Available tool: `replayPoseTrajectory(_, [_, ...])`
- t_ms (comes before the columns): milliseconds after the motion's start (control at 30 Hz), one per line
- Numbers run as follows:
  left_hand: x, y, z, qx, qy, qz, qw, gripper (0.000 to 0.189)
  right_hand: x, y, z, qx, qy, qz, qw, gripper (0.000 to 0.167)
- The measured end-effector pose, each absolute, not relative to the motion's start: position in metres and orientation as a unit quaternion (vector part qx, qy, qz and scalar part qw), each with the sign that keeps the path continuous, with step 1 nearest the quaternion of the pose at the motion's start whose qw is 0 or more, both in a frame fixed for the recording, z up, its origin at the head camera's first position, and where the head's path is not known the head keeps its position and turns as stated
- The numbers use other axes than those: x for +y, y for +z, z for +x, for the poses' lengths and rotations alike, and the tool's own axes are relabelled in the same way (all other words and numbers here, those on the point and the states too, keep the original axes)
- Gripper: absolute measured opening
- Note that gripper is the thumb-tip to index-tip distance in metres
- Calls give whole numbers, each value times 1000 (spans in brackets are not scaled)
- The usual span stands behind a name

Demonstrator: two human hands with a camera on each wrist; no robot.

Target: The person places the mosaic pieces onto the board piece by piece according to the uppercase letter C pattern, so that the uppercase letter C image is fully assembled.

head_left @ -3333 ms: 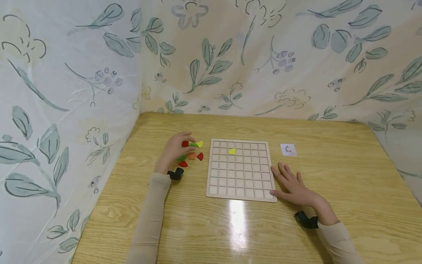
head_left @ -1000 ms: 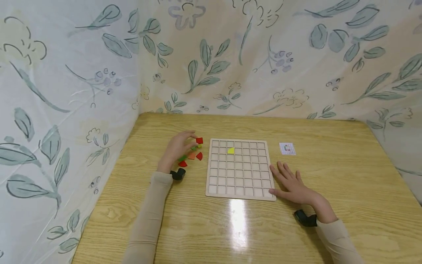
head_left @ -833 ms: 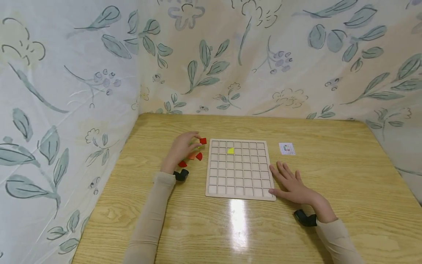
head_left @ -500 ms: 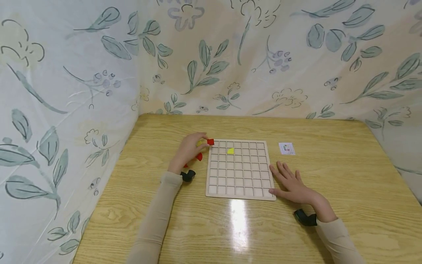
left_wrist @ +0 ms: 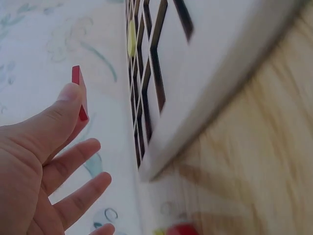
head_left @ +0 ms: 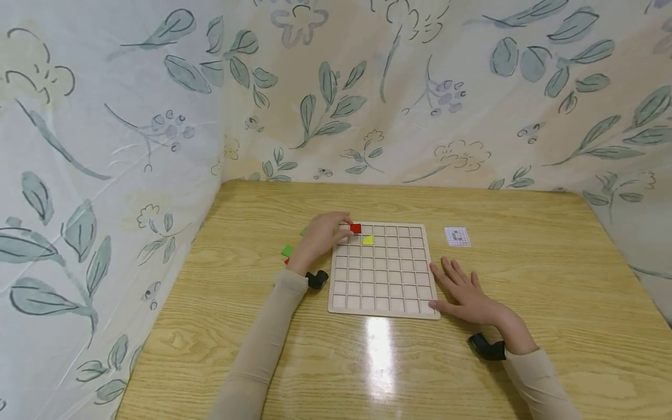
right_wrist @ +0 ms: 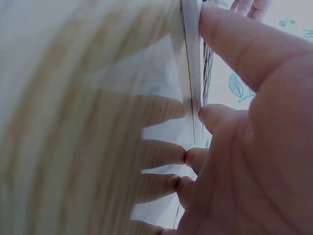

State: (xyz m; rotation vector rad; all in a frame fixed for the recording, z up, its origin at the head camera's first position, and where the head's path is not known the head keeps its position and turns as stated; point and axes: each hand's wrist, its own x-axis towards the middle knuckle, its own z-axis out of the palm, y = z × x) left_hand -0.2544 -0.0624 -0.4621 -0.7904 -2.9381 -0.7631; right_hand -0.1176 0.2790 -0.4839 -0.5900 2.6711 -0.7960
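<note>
My left hand pinches a flat red square tile between thumb and forefinger, over the upper left cells of a pale gridded board. In the left wrist view the red tile stands edge-on at the thumb tip, the other fingers spread apart. A yellow quarter-round tile lies in a cell of the second row, just right of and below the red one. At the board's right edge rests my right hand, fingers spread, thumb on the lower right corner; the right wrist view shows its thumb along the rim.
Left of the board, partly hidden under the left hand and wrist, lie loose tiles, among them a green tile. A small card with a coloured grid pattern lies beyond the right hand. Patterned cloth hangs behind the wooden table.
My left hand has picked up the red square from the loose tiles and carried it rightward over the board. The right hand keeps its place at the board's edge.
</note>
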Motion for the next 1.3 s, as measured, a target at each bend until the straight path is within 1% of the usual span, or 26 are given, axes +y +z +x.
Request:
replayPoseTrajectory(467, [-33,-464,-262,-930,-231,-283,-32,29,280,-485,-117,927,-279,-205,146,81])
replayPoseTrajectory(733, [-24,-468,-264,-932,-198,-302,-36,25,280,-483,-117,926,-283,-206,144,81])
replayPoseTrajectory(933, [-17,-469,-265,-934,-195,-297,-46,28,279,-482,-117,926,-283,-207,143,81])
replayPoseTrajectory(1300, [-13,-466,-264,-937,-198,-281,-55,27,280,-483,-119,926,-280,-208,143,81])
